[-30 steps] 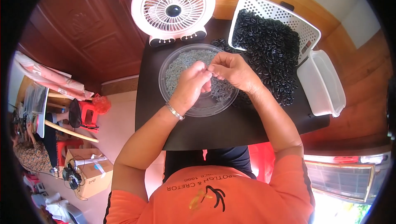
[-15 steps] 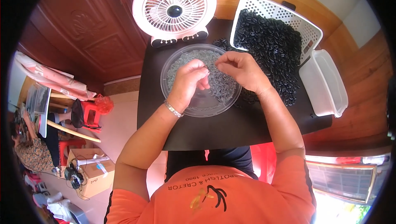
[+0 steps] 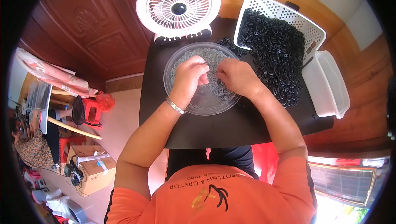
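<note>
My left hand [image 3: 189,77] is above a round clear tub [image 3: 166,75], thumb and fingers closed in a pinch. A bit of a small black piece [image 3: 206,63] shows at its fingertips; most of it is hidden. Beside it, my right hand [image 3: 238,76] dips over the tub's right side, its fingers curled down and together. Whatever those fingers hold is out of sight. Many small grey slender pieces [image 3: 222,93] lie in the tub. To the right spreads a heap of small black oval pieces with holes [image 3: 280,79], spilling from a white perforated basket [image 3: 311,32].
A white and pink fan [image 3: 178,8] stands behind the tub on the dark table [image 3: 198,135]. An open white plastic bin [image 3: 326,83] sits at the table's right. On the left floor are a cardboard box [image 3: 93,170] and a red stool [image 3: 93,110]; another person [image 3: 37,149] sits beyond.
My right hand has lowered from the left fingertips toward the grey pieces, with its fingers now pointing down. The left hand keeps its pinch. The whole view has shifted slightly.
</note>
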Tool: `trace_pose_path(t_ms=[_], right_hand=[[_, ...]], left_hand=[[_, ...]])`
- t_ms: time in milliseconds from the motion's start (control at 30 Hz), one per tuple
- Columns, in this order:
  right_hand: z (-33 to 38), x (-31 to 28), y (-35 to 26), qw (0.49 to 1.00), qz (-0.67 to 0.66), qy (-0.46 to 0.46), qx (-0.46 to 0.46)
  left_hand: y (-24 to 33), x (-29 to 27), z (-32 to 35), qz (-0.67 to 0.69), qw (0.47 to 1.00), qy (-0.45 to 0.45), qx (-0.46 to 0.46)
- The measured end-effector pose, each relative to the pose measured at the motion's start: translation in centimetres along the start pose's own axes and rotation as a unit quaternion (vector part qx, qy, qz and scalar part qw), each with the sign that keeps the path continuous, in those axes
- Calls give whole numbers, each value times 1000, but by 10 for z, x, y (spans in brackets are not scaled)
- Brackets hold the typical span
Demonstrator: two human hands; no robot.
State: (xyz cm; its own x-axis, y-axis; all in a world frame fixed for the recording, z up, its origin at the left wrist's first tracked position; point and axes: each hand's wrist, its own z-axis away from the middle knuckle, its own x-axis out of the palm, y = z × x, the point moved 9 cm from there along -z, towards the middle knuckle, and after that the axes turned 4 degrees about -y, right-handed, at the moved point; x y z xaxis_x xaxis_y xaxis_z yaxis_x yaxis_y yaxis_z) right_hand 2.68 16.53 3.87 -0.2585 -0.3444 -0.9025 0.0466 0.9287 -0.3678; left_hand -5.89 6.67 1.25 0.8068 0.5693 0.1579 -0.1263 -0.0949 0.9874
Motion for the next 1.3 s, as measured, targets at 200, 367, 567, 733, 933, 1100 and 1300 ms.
trace_pose_path(t_ms=[200, 367, 567, 733, 933, 1100, 1300], right_hand=[[-4, 4, 26, 932, -344, -26, 112], [-3, 8, 27, 863, -486, -25, 138], [-2, 4, 17, 865, -485, -1, 126], [-2, -3, 9, 927, -359, 53, 90], [-1, -5, 5, 941, -324, 48, 90], [0, 7, 3, 905, -412, -36, 99], [-1, 11, -2, 873, -473, -88, 77]], left_hand=[[-2, -4, -1, 29, 999, 3, -16], [-1, 8, 0, 4, 999, -36, -23], [12, 28, 8, -129, 982, -101, 93], [23, 34, 14, -174, 965, -96, 169], [23, 34, 16, -176, 964, -95, 176], [23, 29, 13, -144, 973, -84, 157], [8, 16, 4, 17, 996, -85, 36]])
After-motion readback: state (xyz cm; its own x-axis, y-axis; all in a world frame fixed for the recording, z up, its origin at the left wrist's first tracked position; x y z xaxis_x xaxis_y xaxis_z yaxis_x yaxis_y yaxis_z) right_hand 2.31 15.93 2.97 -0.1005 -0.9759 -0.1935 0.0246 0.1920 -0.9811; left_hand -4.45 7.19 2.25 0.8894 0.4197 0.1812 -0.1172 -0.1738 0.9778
